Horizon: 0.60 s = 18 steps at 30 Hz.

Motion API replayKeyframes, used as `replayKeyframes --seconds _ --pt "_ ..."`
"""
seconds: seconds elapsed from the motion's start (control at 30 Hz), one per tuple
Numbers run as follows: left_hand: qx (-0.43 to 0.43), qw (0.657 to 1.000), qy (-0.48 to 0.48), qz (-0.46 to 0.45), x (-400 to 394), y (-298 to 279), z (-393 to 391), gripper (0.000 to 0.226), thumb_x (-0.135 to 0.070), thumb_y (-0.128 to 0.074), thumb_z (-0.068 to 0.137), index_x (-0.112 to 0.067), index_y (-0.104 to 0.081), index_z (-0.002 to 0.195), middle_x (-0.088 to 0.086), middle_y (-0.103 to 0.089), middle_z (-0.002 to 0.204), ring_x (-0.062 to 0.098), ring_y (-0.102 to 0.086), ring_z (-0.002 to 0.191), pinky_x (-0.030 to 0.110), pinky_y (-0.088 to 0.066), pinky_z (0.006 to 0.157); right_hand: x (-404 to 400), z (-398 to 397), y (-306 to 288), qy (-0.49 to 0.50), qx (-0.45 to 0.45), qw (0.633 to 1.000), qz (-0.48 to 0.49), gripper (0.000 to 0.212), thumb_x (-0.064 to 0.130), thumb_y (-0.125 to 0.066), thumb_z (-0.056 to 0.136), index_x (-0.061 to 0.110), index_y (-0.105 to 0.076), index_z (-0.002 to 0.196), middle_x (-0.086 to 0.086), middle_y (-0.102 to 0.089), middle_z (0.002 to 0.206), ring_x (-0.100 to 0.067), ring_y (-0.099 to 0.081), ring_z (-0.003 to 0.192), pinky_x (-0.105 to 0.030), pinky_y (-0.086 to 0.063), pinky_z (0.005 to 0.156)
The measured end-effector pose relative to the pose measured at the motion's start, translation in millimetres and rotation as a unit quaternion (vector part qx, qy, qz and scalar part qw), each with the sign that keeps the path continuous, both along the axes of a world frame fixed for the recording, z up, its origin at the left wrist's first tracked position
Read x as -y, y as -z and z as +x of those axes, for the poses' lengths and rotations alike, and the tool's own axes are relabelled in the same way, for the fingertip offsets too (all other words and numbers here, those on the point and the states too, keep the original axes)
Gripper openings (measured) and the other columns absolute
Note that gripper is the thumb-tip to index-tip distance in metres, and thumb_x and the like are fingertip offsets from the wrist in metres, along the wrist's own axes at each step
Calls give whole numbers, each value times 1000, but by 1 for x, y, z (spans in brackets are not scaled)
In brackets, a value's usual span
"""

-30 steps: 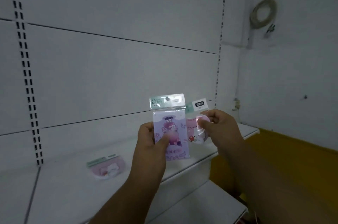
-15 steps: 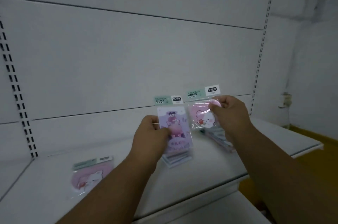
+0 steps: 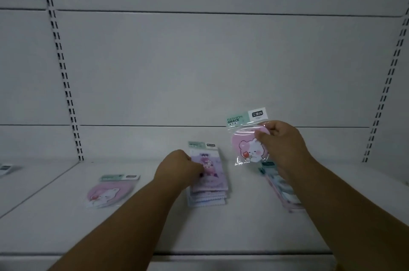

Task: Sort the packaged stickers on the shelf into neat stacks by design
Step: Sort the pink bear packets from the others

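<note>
Left hand (image 3: pixel 177 166) pinches a purple pack (image 3: pixel 209 169) onto its stack (image 3: pixel 207 198); right hand (image 3: pixel 281 140) pinches a pink pack (image 3: pixel 247 146), unsorted pile (image 3: pixel 281 191) remaining.

A: What's behind?
B: White back panel (image 3: pixel 199 67), full width. Two horizontal seams cross it, one high, one low.
A: Uprights?
B: Two slotted uprights. Left upright (image 3: pixel 60 67) leans right going down, right upright (image 3: pixel 386 87) leans left, likely lens warp. Paired dark slots all the way down both.
A: Shelf?
B: White shelf (image 3: pixel 221 233), flat, meets the panel at the far edge. Near lip runs along the bottom. A second bay starts left of the left upright, with its own shelf board (image 3: pixel 26 184).
A: Light?
B: Dim, even, greyish cast. No hard shadows. Floor and windows out of view.
</note>
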State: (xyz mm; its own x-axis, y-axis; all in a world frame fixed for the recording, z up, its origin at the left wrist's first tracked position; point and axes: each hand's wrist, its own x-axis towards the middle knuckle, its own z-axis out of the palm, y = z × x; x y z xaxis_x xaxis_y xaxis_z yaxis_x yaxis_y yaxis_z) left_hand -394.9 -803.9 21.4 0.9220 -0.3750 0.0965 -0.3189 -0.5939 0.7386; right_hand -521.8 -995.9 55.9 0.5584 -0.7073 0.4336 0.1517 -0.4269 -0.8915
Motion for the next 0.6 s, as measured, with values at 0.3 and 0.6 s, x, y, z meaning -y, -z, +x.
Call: replayKeyframes --seconds 0.3,0.6 --pt "164 986 17 -8 21 -11 -17 28 -51 -59 84 -24 -59 78 -6 -64 74 14 -63 71 30 -51 65 9 -13 4 -76 -28 997 18 7 11 -70 79 11 -70 86 -12 -75 85 -32 -72 80 -45 -58 74" --pt "-43 948 118 -293 104 -40 -57 7 -9 -66 84 -7 -64 77 6 -71 71 1 -57 38 14 -37 34 40 -71 -11 -55 -96 994 27 4 6 -72 81 5 -70 84 -18 -73 75 -24 -64 55 -36 -52 56"
